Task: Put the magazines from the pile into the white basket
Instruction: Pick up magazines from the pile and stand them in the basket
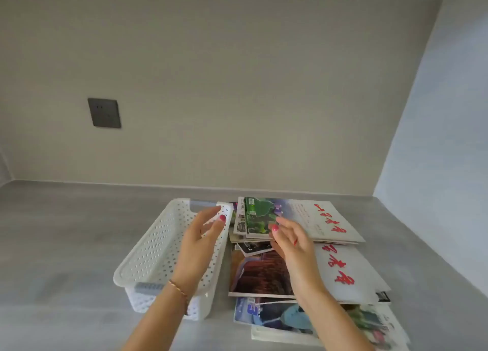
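Far left on the beige wall [237, 86]: dark grey socket plate [104, 113], above the grey counter [66, 245]. Next along, white perforated basket [148, 255] with grey handle inserts, lying lengthwise on the counter, nothing visible inside. Over its right-hand rim, left hand [201, 241], thin bracelet [179, 290] on the wrist, fingers relaxed and spread, painted thumbnail up, holding nothing; whether touching the rim, cannot tell. Just beside the basket on the right, sprawling pile of magazines [264, 274], overlapping and skewed. Near the far end, green-covered magazine [260, 216] on top, its near edge at the fingertips of the right hand [289, 238]; fingers loosely curved toward that cover, actual pinch not clear, so grip cannot be told. Below the right forearm, dark red-brown cover and a blue one nearer the camera. Furthest right, two pale grey magazines with red calligraphy [330, 221], one behind the other. Pale side wall [435, 139] closing off the right.
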